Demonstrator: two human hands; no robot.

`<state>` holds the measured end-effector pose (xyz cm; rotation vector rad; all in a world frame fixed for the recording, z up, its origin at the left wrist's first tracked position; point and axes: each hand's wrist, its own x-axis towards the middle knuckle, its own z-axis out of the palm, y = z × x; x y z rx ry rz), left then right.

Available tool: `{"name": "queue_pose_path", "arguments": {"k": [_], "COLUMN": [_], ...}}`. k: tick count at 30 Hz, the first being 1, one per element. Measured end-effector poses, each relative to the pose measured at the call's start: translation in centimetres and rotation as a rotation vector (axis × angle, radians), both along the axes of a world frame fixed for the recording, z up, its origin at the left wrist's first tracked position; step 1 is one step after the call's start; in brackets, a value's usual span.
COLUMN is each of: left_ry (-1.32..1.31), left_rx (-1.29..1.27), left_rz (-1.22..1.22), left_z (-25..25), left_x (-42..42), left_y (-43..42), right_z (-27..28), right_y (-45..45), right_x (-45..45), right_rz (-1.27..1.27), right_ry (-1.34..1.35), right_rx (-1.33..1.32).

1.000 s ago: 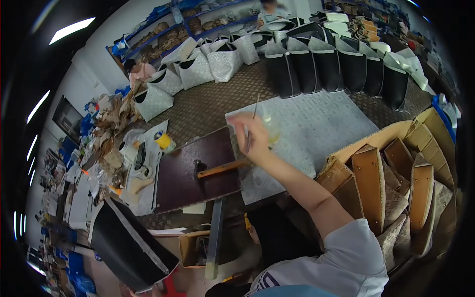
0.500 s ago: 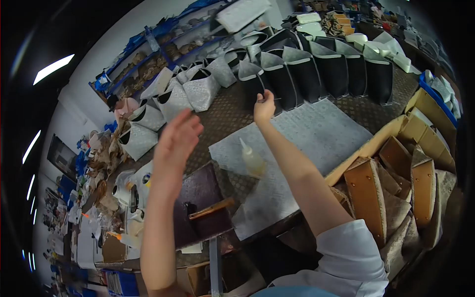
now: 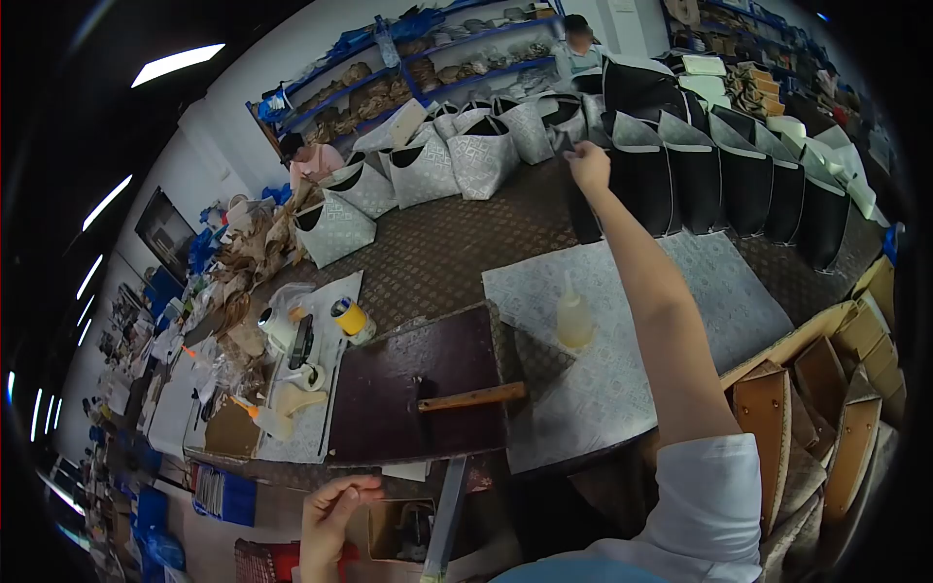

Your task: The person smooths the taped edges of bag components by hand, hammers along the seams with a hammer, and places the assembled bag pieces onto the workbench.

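My right hand (image 3: pixel 590 167) reaches far across the bench, its fingers closed on the upper edge of a dark bag piece (image 3: pixel 581 209) at the left end of a row of bags. Just right of it stands a black bag (image 3: pixel 641 189) with a pale patterned flap. My left hand (image 3: pixel 335 515) is low, in front of the bench edge, fingers loosely bent, thumb apart and nothing in it. Above it lies a dark red board (image 3: pixel 418 364) with a wooden-handled hammer (image 3: pixel 471 396) on it. A squeeze bottle (image 3: pixel 574 321) stands on a grey patterned sheet (image 3: pixel 680 291).
Grey patterned bags (image 3: pixel 483 155) line the back of the bench. A yellow can (image 3: pixel 348 316) and a glue bottle (image 3: pixel 272 420) sit left of the board. A cardboard box (image 3: pixel 758 364) of brown pieces is on the right. Two people (image 3: pixel 578 58) are at the back.
My left hand has dropped from above the board to below the bench edge. My right hand stays at the row's left end, and the view has shifted left.
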<state>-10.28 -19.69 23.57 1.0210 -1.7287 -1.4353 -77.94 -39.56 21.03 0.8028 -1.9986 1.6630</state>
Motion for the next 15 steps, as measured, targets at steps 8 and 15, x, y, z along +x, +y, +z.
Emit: {"name": "queue_pose_path", "arguments": {"k": [8,15], "left_ry": [0.452,0.972], "left_rx": [0.164,0.362], "left_rz": [0.157,-0.111], "left_z": [-5.4,-6.9], "left_x": [1.4,2.9], "left_y": [-2.5,-1.0], "right_z": [16.2,17.5], "right_y": [7.8,24.4], "right_x": [23.9,43.4], "right_rz": [1.035,1.539], "right_ry": [-0.393,-0.689], "right_rx": [-0.419,-0.246]}}
